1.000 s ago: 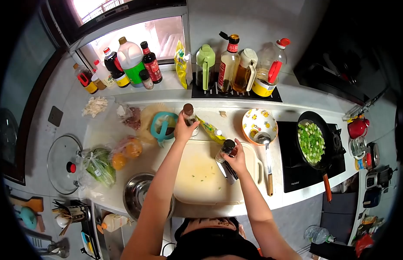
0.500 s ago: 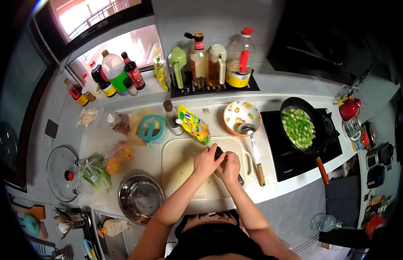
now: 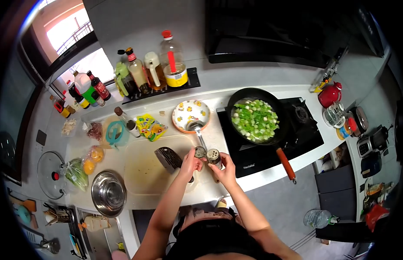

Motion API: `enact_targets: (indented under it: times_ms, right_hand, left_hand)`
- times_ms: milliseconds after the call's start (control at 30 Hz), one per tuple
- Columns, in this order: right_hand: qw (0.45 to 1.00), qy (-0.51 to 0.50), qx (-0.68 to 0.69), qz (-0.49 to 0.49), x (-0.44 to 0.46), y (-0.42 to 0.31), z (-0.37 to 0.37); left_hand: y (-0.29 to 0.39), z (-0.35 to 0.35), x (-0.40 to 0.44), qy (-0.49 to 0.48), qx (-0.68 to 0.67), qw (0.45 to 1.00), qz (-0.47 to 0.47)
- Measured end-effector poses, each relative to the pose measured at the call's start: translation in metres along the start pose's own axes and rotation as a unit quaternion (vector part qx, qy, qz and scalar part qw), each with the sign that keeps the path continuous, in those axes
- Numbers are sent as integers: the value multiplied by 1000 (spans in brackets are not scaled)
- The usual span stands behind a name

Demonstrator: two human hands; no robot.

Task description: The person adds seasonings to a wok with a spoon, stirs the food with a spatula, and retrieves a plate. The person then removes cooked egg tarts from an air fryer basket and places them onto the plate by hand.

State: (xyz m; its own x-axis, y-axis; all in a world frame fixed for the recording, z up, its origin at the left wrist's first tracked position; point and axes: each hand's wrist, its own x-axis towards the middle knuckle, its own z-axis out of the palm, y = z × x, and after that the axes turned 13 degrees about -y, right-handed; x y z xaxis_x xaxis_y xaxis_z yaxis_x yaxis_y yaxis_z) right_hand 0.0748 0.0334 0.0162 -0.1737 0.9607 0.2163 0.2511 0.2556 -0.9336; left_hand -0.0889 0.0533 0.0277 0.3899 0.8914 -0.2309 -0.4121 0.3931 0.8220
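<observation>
My right hand [image 3: 226,171] holds a small spice jar [image 3: 214,157] whose top shows several round holes. Beside it, my left hand [image 3: 190,164] grips a small round lid [image 3: 199,152]. Both hands are over the counter's front part, between the cutting board [image 3: 138,175] and the stove [image 3: 249,162]. A cleaver [image 3: 167,158] lies on the board, its handle partly behind my left wrist. Just beyond the hands, a ladle [image 3: 197,128] rests in a patterned bowl [image 3: 188,113]. Chopped green vegetables [image 3: 255,120] fill a black pan [image 3: 276,138] on the stove.
The pan's red handle [image 3: 285,164] sticks out toward the front edge. Left of the board are a metal bowl [image 3: 108,193], bagged greens [image 3: 76,174] and oranges [image 3: 97,154]. A yellow packet [image 3: 150,127] and a dark-capped bottle [image 3: 127,121] stand behind it. Oil bottles [image 3: 174,71] line the rack.
The view has shifted right. My hands, together around the jar half a second ago, are now slightly apart, with the lid off the jar. The cleaver shows more fully.
</observation>
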Motion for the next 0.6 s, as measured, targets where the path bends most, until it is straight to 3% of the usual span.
enact_targets:
  times_ms: [100, 167, 200, 267, 333, 433, 500, 600]
  right_hand:
    - [999, -27, 22, 14, -2, 9, -34]
    - [997, -50, 53, 20, -2, 26, -51]
    - [988, -68, 134, 40, -2, 24, -58]
    - [948, -101, 292, 78, -4, 19, -70]
    - [934, -119, 327, 83, -3, 8, -84]
    - [921, -29, 382, 74, 2, 1, -87]
    - [944, 27, 316, 88, 7, -5, -89]
    - [969, 58, 238, 27, 13, -20, -84]
  left_hand:
    - [-30, 19, 2, 68, 51, 995, 59]
    - [-56, 31, -2, 16, 225, 965, 131]
    - [-58, 41, -4, -12, 309, 936, 167]
    - [-59, 57, -6, -64, 295, 947, 107]
    - [-58, 70, -3, -105, 282, 952, 58]
    - [-61, 87, 10, -20, 352, 922, 159]
    - [-56, 102, 22, 54, 398, 888, 226]
    - [-47, 124, 41, 179, 534, 784, 259]
